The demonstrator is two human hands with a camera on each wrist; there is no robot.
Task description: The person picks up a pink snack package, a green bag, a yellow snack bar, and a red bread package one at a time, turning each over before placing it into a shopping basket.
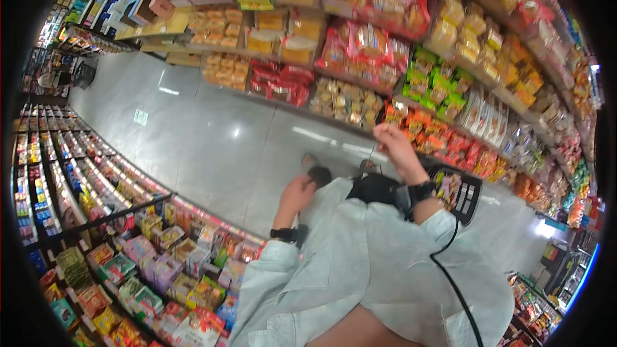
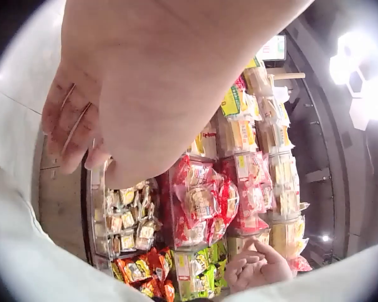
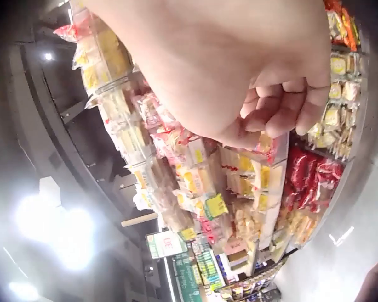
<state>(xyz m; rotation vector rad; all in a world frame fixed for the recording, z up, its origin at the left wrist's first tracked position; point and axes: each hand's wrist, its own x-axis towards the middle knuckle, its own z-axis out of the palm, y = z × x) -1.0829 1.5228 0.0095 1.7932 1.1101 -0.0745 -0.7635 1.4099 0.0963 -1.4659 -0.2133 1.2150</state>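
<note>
My left hand (image 1: 297, 194) hangs low in front of the body, over the grey floor. In the left wrist view its fingers (image 2: 74, 123) bend loosely, with nothing seen in them. Farther forward, my right hand (image 1: 397, 148) is held up near the snack shelves. The right wrist view shows its fingers (image 3: 283, 110) loosely curled toward the palm, and no item shows in them. Nearest to it in the head view are small brown-and-cream packs (image 1: 347, 101) and orange-red packets (image 1: 418, 130) in the low bins.
Tiered shelves hold red bags (image 1: 363, 48), green packets (image 1: 437, 80) and yellow packaged breads (image 1: 299, 48). A black basket (image 1: 472, 199) with something in it is beside the right forearm. Boxed snacks (image 1: 164, 263) fill the shelf on the left. Grey floor (image 1: 212, 128) runs between the shelves.
</note>
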